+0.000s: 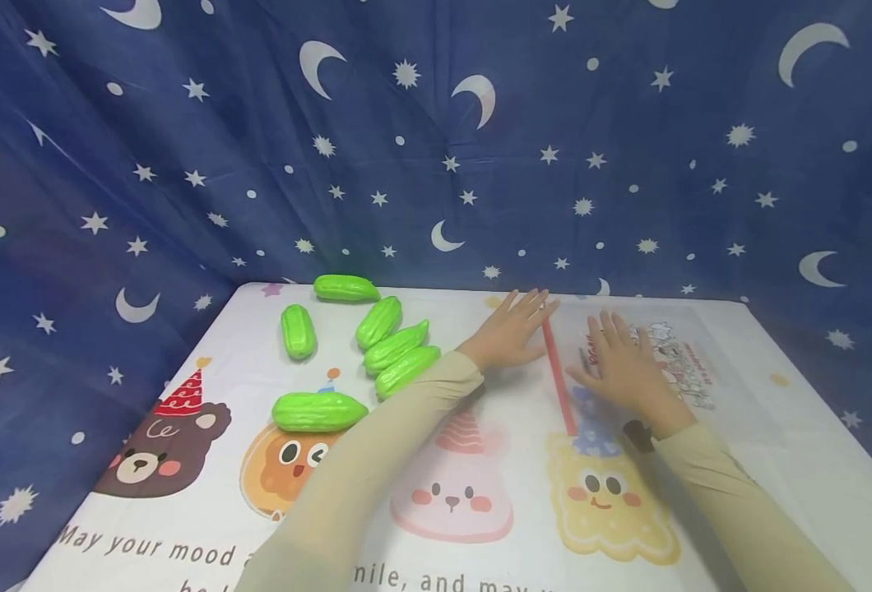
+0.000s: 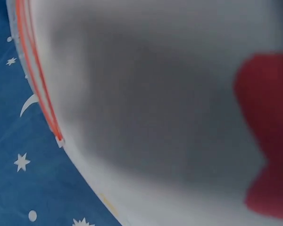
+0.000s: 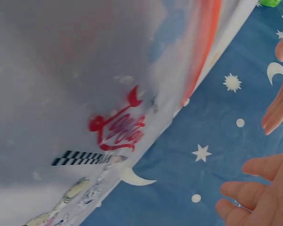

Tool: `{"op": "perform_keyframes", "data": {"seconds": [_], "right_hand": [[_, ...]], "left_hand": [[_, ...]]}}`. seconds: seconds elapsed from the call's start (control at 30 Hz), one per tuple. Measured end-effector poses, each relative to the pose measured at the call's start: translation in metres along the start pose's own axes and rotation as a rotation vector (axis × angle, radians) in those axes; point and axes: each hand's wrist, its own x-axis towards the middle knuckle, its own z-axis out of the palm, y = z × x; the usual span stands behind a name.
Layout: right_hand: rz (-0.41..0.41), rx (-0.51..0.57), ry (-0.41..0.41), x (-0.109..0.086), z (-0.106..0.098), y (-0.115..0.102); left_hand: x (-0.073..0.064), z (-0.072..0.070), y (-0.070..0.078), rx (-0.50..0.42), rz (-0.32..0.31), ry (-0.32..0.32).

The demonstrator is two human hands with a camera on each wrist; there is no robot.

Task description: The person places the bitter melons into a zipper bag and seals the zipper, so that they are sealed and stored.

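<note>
Right hand (image 1: 621, 366): fingers are lying straight and spread over the clear printed bag (image 1: 717, 349), grasping nothing; firm contact cannot be confirmed. Left hand (image 1: 510, 335): fingers are extending straight, likewise gripping nothing, with fingertips reaching the far end of the bag's red strip (image 1: 560, 382). The strip is running lengthwise away from the person, between the hands. The bag's body is stretching rightward from it. Six green gourds (image 1: 396, 348) are lying left of the left hand, the nearer one.
</note>
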Motion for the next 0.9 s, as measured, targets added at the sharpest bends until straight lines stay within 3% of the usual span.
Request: {"op": "perform_keyframes", "data": {"seconds": [0.13,0.3,0.57,0.9], "right_hand": [[-0.014,-0.027,-0.002,-0.001,0.007,0.004],[-0.027,-0.042,0.005,-0.002,0.015,0.010],[-0.063,-0.101,-0.035,-0.006,0.018,0.015],[-0.113,-0.039,-0.089,-0.007,0.023,0.015]], "left_hand": [[0.006,0.006,0.002,0.003,0.017,-0.047],[0.013,0.013,0.002,0.041,0.046,-0.053],[0.023,0.015,0.004,0.085,0.091,-0.117],[0.029,0.016,0.009,0.141,0.106,-0.180]]}}
